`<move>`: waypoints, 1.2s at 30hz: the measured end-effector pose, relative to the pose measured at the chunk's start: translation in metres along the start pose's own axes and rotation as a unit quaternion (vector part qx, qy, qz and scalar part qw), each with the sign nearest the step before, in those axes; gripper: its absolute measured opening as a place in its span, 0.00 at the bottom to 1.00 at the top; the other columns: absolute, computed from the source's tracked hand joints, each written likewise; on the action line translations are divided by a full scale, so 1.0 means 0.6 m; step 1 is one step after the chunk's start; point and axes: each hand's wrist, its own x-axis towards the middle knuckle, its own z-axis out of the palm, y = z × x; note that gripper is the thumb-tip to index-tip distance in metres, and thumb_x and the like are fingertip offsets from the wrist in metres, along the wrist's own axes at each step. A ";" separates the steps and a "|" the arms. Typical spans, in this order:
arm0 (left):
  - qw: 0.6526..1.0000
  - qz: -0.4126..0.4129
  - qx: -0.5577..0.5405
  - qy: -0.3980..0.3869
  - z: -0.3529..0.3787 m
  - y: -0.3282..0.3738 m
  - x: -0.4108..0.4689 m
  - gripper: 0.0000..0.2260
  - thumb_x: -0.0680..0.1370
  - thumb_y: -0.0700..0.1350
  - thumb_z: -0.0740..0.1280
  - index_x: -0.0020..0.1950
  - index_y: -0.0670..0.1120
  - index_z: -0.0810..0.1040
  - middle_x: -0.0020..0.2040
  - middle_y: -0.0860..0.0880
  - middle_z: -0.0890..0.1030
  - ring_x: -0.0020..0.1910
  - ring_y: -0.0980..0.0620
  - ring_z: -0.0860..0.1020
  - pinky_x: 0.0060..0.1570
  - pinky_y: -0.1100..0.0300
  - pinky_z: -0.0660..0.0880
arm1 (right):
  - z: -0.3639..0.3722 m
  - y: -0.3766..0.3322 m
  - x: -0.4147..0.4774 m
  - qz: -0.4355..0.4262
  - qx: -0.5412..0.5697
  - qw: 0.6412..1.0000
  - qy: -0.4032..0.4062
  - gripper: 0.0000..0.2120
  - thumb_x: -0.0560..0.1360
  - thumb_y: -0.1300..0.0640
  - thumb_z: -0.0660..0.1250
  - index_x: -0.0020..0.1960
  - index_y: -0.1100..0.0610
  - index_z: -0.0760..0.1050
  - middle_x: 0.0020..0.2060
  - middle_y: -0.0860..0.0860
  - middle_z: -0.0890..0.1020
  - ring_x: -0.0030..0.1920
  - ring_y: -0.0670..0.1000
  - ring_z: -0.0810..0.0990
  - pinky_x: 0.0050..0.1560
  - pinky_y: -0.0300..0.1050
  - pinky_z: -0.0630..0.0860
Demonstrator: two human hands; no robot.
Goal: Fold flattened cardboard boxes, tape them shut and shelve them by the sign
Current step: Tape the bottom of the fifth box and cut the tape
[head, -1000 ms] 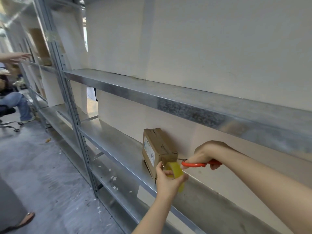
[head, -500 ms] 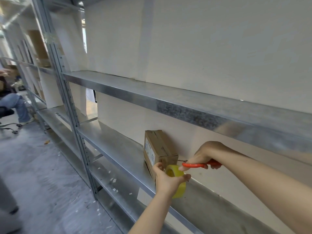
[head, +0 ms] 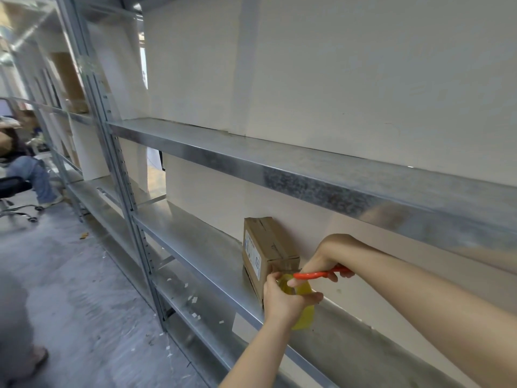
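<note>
A small folded cardboard box (head: 264,245) with a white label on its side stands on the middle metal shelf (head: 201,245), against the wall. My left hand (head: 285,299) grips a yellow tape roll (head: 300,303) at the box's near end. My right hand (head: 328,254) holds orange-handled scissors (head: 319,275) just above the roll, their tip at the box's near end where the tape runs. The blades are mostly hidden behind my fingers.
A metal shelf (head: 307,169) runs above the box, and a lower shelf (head: 195,312) carries scraps of white paper. An upright post (head: 112,152) stands to the left. A seated person (head: 25,169) on an office chair is at far left; a foot (head: 36,357) shows bottom left.
My left hand has turned the tape roll downward beside the box. The scissors stay at the box's near end. The person at far left has drawn an arm back.
</note>
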 end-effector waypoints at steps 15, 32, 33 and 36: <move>0.999 0.010 0.009 -0.040 -0.027 -0.002 0.012 0.40 0.55 0.48 0.83 0.60 0.55 0.65 0.60 0.51 0.71 0.59 0.48 0.73 0.57 0.50 0.76 | -0.006 0.017 0.075 0.003 -0.055 0.989 0.137 0.34 0.66 0.25 0.63 0.45 0.57 0.73 0.38 0.52 0.78 0.31 0.49 0.74 0.33 0.40 0.67; 0.998 0.012 -0.048 -0.032 -0.100 0.018 0.022 0.39 0.53 0.46 0.85 0.55 0.57 0.65 0.57 0.57 0.70 0.59 0.46 0.75 0.52 0.46 0.76 | 0.144 0.091 0.207 -0.047 -0.063 0.993 0.091 0.13 0.72 0.59 0.68 0.32 0.55 0.68 0.31 0.50 0.75 0.37 0.52 0.75 0.41 0.43 0.70; 0.998 0.014 -0.049 -0.029 -0.103 0.020 0.021 0.39 0.55 0.45 0.84 0.56 0.56 0.65 0.56 0.58 0.70 0.58 0.46 0.75 0.51 0.47 0.76 | 0.146 0.094 0.214 -0.056 -0.046 0.992 0.105 0.12 0.72 0.61 0.65 0.31 0.55 0.68 0.29 0.49 0.72 0.33 0.51 0.72 0.41 0.43 0.70; 0.998 0.014 -0.061 -0.022 -0.114 0.026 0.020 0.39 0.56 0.43 0.84 0.58 0.54 0.65 0.55 0.57 0.71 0.57 0.46 0.76 0.48 0.48 0.76 | 0.130 0.091 0.218 -0.113 0.043 0.977 0.174 0.06 0.74 0.64 0.64 0.39 0.59 0.77 0.38 0.54 0.79 0.38 0.51 0.74 0.42 0.41 0.70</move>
